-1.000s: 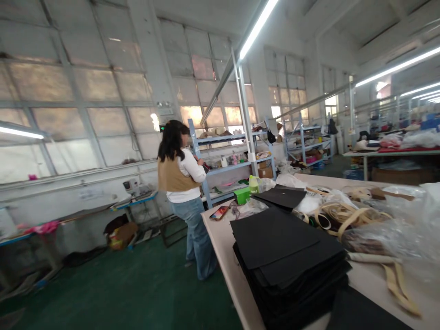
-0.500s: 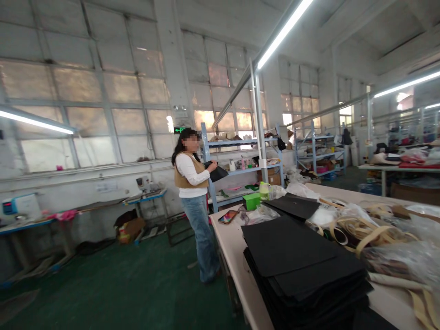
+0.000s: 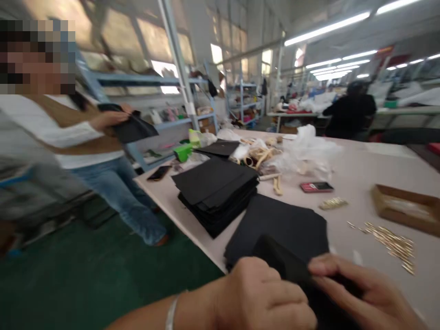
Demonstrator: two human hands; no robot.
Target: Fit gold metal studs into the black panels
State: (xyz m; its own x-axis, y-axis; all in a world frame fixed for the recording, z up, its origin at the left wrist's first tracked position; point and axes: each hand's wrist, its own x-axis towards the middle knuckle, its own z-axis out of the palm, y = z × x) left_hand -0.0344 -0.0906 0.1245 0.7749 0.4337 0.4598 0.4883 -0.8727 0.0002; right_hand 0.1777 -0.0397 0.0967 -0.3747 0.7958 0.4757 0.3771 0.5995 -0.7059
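At the bottom of the view, my left hand [image 3: 256, 293], with a metal bangle [image 3: 171, 316] on its wrist, and my right hand [image 3: 366, 288] grip a folded black fabric piece [image 3: 285, 261]. Just beyond them, a flat black sheet [image 3: 278, 227] lies on the pale worktable [image 3: 364, 156]. A tall stack of black sheets [image 3: 215, 192] sits to its left. Gold metal strips [image 3: 390, 243] lie scattered to the right of my right hand. Part of the held piece is hidden by my fingers.
A co-worker's hands [image 3: 110, 118] hold a black piece at the left, beyond the table edge. A cardboard tray [image 3: 405, 208], a phone [image 3: 316, 187], and a plastic bag [image 3: 305, 156] are on the table. Another person [image 3: 350, 110] stands behind it. Blue shelving [image 3: 144, 80] stands behind the co-worker.
The view has swung right and down along the table. My hands have entered the view gripping the black piece. The co-worker now appears closer, at the left edge.
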